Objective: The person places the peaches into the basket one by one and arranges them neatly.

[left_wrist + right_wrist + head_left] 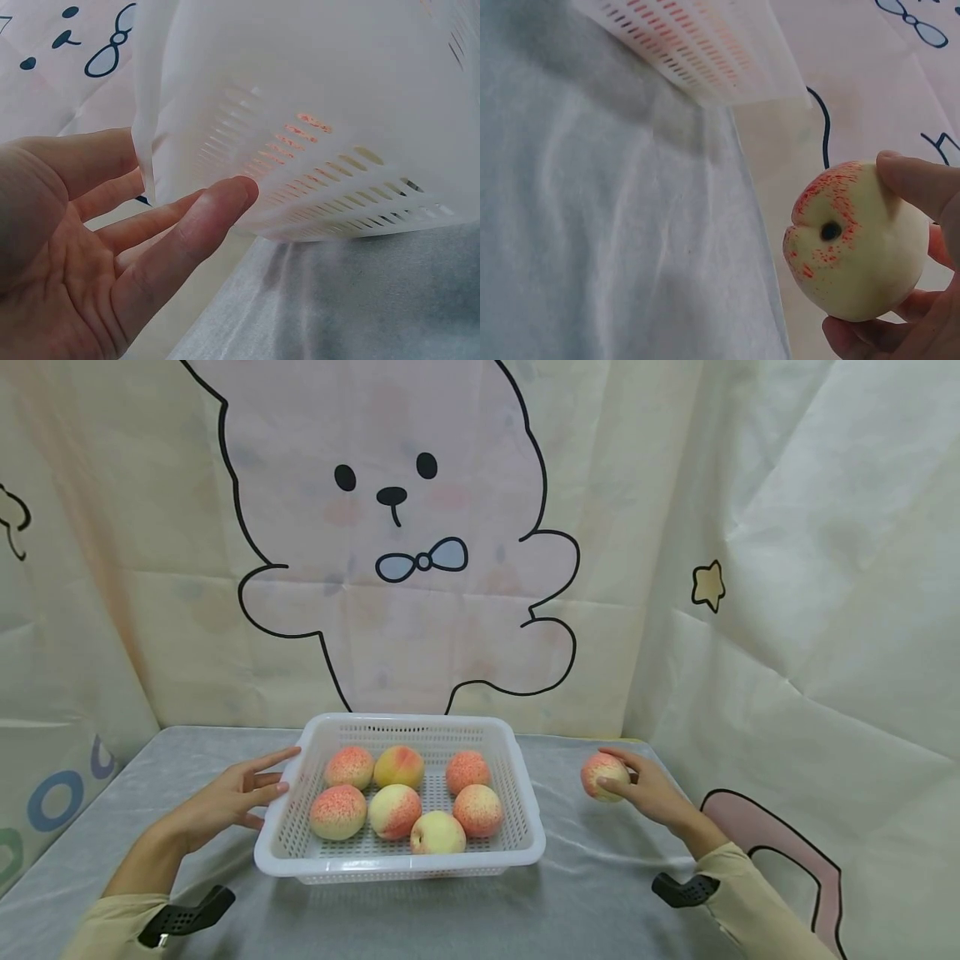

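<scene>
A white plastic basket (pixel 401 864) with slotted walls stands on the table, with several red-and-yellow peaches (pixel 395 812) inside. My left hand (pixel 225 797) is at the basket's left side, its fingers extended against the rim and outer wall. In the left wrist view, one fingertip (pixel 238 196) lies over the slotted wall, while other fingers pass behind the rim's edge. To the right of the basket, my right hand (pixel 654 792) grips a single peach (pixel 602 776) between thumb and fingers. That peach's dark stem hollow faces the right wrist camera.
Grey cloth (pixel 375 922) covers the table. A curtain (pixel 615 635) printed with a cartoon bear hangs behind the table's back edge, and more printed fabric (pixel 847 610) closes in the right side. Each wrist wears a black band (pixel 684 890).
</scene>
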### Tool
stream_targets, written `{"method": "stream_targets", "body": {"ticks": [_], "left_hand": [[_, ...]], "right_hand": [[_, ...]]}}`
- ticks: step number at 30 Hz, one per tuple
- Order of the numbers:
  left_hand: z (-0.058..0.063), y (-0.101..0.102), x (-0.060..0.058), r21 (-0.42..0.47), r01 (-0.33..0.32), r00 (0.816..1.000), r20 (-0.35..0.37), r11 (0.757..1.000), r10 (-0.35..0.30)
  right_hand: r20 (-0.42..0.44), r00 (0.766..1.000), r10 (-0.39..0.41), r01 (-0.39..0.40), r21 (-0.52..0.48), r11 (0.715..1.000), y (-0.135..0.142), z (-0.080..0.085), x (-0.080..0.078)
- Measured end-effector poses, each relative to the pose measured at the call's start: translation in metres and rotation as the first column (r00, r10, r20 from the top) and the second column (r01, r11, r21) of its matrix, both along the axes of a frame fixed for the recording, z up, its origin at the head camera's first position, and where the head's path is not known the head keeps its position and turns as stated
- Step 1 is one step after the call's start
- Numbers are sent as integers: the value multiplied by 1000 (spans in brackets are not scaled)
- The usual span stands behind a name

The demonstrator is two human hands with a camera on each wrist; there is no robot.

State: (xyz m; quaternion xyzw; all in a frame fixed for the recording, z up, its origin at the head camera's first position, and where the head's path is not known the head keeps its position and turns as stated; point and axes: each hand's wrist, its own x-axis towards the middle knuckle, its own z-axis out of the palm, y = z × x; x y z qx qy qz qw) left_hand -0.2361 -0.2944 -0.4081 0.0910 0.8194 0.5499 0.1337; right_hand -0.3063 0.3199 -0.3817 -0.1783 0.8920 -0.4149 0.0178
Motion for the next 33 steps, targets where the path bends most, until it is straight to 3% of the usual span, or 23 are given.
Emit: {"method": "stream_targets", "body": {"ticks": [15,27,33], "left_hand": [[1,-1,0,-13,-1,1000,-7,1000,1],[1,-1,0,-10,3,1000,-10,1000,-3],[1,0,0,-14,3,1000,-3,1000,-4]], "right_hand": [[-56,994,91,-94,-35,995,-33,19,10],[-47,986,162,-165,-76,983,-52,24,10],[-25,986,163,-164,-65,984,-64,27,12]]}}
